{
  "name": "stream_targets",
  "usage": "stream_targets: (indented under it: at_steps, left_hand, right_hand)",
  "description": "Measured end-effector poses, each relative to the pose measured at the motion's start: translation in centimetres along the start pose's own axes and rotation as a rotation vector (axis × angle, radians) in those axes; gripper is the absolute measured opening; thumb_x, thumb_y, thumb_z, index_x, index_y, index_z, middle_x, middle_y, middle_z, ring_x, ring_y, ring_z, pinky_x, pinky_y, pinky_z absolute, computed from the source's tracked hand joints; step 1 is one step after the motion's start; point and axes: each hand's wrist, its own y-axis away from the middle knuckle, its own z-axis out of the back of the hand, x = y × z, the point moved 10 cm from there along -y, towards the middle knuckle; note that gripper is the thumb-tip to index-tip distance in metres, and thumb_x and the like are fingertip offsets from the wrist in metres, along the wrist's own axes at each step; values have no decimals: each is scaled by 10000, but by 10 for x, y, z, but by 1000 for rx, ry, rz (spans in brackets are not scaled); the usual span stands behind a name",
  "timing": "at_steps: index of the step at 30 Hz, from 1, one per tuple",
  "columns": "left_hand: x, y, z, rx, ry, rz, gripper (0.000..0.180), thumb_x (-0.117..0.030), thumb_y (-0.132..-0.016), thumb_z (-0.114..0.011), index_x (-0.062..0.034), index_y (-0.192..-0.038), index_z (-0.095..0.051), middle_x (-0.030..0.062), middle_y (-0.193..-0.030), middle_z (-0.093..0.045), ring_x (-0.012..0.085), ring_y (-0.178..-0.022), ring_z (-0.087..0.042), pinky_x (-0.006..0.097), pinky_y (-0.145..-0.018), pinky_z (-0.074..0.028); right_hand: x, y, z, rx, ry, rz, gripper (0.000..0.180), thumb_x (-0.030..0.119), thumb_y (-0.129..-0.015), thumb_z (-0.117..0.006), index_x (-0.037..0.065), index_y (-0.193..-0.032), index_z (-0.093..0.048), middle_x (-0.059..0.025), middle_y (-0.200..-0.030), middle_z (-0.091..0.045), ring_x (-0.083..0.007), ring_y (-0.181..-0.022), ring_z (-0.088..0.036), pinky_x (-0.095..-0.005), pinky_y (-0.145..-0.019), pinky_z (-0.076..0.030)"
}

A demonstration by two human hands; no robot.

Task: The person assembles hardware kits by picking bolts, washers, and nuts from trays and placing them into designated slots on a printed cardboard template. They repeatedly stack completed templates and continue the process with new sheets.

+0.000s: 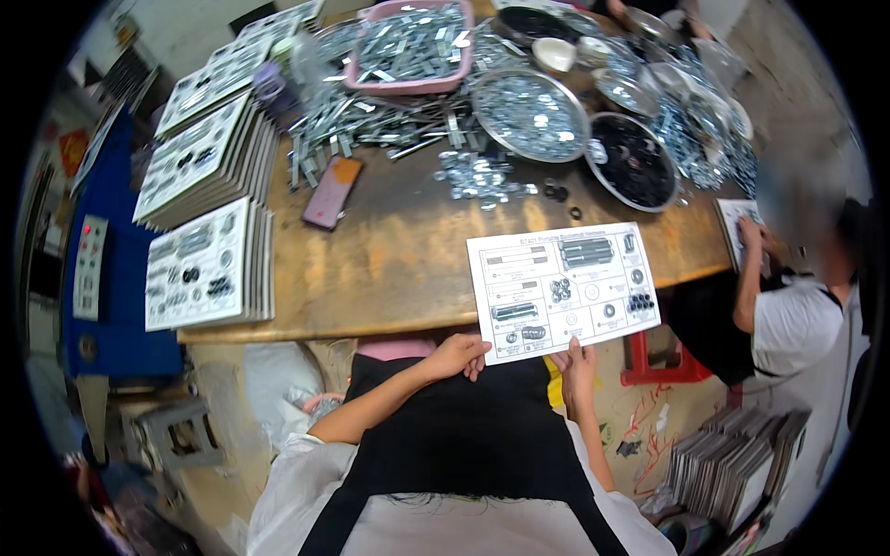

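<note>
A white printed hardware card [603, 320] with boxed sections lies tilted over the table's front edge; dark rods, rings and washers show in several of its boxes. My left hand [459, 358] grips the card's near left corner, its fingers curled. At the near edge, right of the middle, my right hand [577, 369] pinches the card with the thumb on top and the other fingers mostly hidden below. Beyond the card, a few black rings [555, 191] and a heap of small metal pieces [482, 178] rest on the wooden table [399, 278].
Stacked cards [199, 259] line the table's left side. A phone [331, 193] lies nearby. Farther back are a pink basin [408, 88] of metal strips, a round tray [530, 116] and a black-filled bowl [632, 162]. A co-worker [797, 320] sits at right, near a red stool [663, 361].
</note>
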Motion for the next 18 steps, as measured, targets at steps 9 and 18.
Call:
stream_targets:
  at_steps: [9,18]
  left_hand:
    - [30,124,125,-362,88,-56,320,-269,-1004,-525,-30,-803,-597,1,-571,-498,103,-475,-515,240,-453,-385]
    - [32,196,192,-534,172,-56,351,-274,-1011,-508,-39,-762,-580,-19,-571,-467,89,-464,-461,238,-456,-398]
  right_hand:
    - [-76,64,-129,500,185,-353,346,73,-1029,-361,-77,-1340,-386,-265,-1177,-584,-339,-1035,-658,-380,-899,-566]
    - [-104,97,-210,799,296,-568,345,77,-1027,-355,-135,-1292,-410,-286,-1220,-573,-349,-1089,-632,-383,-949,-535]
